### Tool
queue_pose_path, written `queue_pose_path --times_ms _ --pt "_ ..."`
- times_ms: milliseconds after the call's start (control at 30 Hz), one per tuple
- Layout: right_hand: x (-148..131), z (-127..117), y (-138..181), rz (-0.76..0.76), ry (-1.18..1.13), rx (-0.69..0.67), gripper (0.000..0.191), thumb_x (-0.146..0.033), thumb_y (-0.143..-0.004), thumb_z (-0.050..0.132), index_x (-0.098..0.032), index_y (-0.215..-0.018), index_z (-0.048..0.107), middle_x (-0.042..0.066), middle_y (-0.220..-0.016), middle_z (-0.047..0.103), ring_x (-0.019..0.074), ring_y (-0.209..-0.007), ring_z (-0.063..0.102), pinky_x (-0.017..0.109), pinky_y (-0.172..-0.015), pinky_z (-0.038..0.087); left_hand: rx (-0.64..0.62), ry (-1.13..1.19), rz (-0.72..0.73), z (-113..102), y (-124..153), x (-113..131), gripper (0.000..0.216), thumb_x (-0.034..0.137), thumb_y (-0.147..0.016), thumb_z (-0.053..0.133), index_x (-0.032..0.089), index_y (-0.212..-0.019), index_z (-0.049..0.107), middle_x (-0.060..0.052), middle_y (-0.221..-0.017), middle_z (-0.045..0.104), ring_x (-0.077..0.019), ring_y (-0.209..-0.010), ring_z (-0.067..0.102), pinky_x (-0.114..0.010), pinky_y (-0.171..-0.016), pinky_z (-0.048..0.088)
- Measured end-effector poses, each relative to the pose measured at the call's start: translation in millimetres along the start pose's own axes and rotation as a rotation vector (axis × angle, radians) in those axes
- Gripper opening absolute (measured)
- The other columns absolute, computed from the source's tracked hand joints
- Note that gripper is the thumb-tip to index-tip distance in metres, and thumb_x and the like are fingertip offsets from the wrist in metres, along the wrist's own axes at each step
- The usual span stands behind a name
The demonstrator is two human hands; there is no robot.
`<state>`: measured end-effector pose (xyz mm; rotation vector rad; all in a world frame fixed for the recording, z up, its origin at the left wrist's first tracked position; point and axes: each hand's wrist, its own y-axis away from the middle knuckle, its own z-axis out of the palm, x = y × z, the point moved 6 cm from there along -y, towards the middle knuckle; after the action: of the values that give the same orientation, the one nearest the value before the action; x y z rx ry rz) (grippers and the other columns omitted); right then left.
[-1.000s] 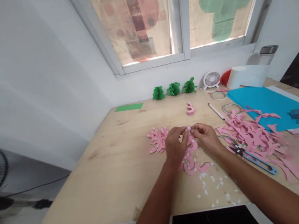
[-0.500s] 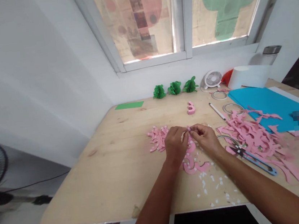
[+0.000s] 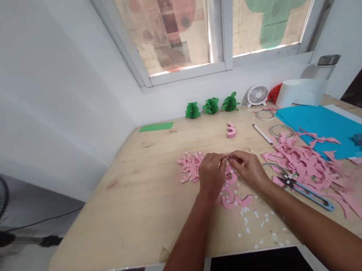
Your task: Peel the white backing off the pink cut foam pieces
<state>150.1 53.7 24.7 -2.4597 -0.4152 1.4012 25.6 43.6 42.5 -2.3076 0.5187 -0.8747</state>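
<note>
My left hand and my right hand meet over the middle of the table, fingertips pinched together. Between them is a small pink paper piece, mostly hidden by the fingers. Just below lie curved pink paper cutouts with small white bits on them. A pile of similar pink cutouts with white spots sits beside my left hand. Tiny white scraps are scattered on the wood nearer to me. Behind the hands rests a stack of pink number-3-like shapes.
At the right are pink paper offcuts, blue-handled thread snips, tape rings, a white pen and blue sheets. Along the wall stand green paper ornaments and a small fan. A green strip lies at the back left.
Both hands stay in nearly the same place. The fingertips have shifted slightly, and less of the pink piece shows between them.
</note>
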Motion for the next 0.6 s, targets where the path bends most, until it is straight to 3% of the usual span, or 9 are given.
queue_pose_path --times_ms 367,600 --pt "-0.9 1.4 -0.3 -0.020 0.019 -0.025 0.019 -0.021 -0.076 0.048 -0.020 -0.083 0.066 0.004 -0.075 0.065 0.0169 -0.068 0.056 0.026 -0.063 0.041 -0.021 0.008 -0.014 1.3 0.6 0.0 0.010 0.015 -0.079 0.048 0.018 -0.075 0.057 -0.003 -0.074 0.061 -0.0151 -0.074 0.055 -0.027 -0.067 0.041" --pt "0.6 3.2 0.3 0.015 -0.052 -0.046 0.019 -0.025 -0.077 0.048 -0.019 -0.082 0.066 0.003 -0.071 0.063 0.0156 -0.063 0.053 0.025 -0.060 0.039 -0.026 0.094 -0.137 3.2 0.7 -7.5 0.008 0.016 -0.075 0.050 0.017 -0.071 0.057 -0.002 -0.070 0.060 -0.0131 -0.067 0.054 -0.025 -0.063 0.041"
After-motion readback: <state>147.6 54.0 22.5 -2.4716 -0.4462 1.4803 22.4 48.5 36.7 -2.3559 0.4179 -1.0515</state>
